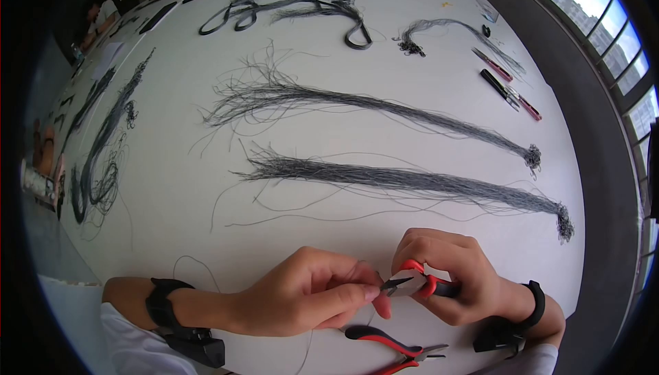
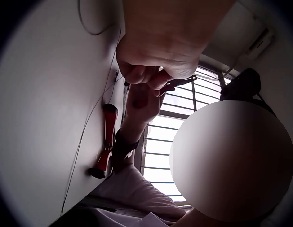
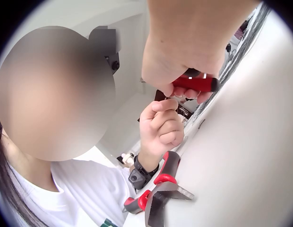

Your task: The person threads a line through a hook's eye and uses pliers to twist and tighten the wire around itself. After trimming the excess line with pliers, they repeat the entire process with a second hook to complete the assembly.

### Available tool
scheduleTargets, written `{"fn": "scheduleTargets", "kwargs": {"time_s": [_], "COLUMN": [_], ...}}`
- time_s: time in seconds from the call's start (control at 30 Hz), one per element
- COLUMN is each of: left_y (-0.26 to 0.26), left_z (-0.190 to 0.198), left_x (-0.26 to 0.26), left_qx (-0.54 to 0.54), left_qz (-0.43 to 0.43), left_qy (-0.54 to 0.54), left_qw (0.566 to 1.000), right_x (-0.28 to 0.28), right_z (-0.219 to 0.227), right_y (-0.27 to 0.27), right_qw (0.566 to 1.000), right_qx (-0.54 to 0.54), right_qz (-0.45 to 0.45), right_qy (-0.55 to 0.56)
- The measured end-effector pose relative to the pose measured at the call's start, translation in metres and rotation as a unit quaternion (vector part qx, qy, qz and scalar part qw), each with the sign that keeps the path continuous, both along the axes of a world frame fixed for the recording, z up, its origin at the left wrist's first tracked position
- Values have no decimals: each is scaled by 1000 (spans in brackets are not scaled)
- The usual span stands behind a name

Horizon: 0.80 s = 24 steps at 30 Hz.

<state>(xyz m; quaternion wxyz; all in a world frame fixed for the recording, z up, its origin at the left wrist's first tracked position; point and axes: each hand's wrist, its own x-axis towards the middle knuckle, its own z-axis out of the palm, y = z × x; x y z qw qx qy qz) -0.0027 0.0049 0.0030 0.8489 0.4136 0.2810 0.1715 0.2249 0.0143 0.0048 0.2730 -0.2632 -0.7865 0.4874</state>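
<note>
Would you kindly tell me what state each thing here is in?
Left hand: curled, apparently pinching thin wire
Right hand: curled round pliers
Those pliers: held up, jaw opening unclear
Spare pliers: on table, jaws parted
Upper middle bundle: stretched out, left end splayed
Lower middle bundle: likewise
Far bundle: bent into loops

Loose pliers (image 1: 405,349) obstruct nearside; the wire bundle (image 1: 412,181) bounds free tabletop (image 1: 329,235) ahead.
</note>
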Motion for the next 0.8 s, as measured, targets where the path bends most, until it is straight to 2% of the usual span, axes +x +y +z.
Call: {"fn": "scheduleTargets", "kwargs": {"time_s": [0.23, 0.33, 0.4, 0.53, 0.63, 0.7, 0.8], "left_y": [-1, -4, -5, -3, -3, -1, -3], "left_z": [-3, -1, -5, -7, -7, -8, -9], "left_x": [1, 4, 3, 3, 1, -1, 2], "left_qx": [-2, 39, 243, 162, 190, 274, 211], "left_qz": [2, 49, 79, 72, 71, 39, 58], "left_qy": [-11, 46, 87, 66, 76, 100, 75], "left_qw": [1000, 997, 963, 982, 976, 956, 973], "right_x": [-3, -4, -5, -7, -8, -6, -5], "right_z": [-2, -1, 1, 4, 4, 6, 4], "right_y": [0, -1, -3, -5, -5, -3, -1], "right_qw": [999, 999, 999, 998, 998, 999, 999], "right_qx": [40, 34, 10, -25, -34, -17, 0], "right_qz": [-25, -20, -31, -49, -51, -31, -31], "right_qy": [12, 11, -15, -38, -28, -40, -31]}}
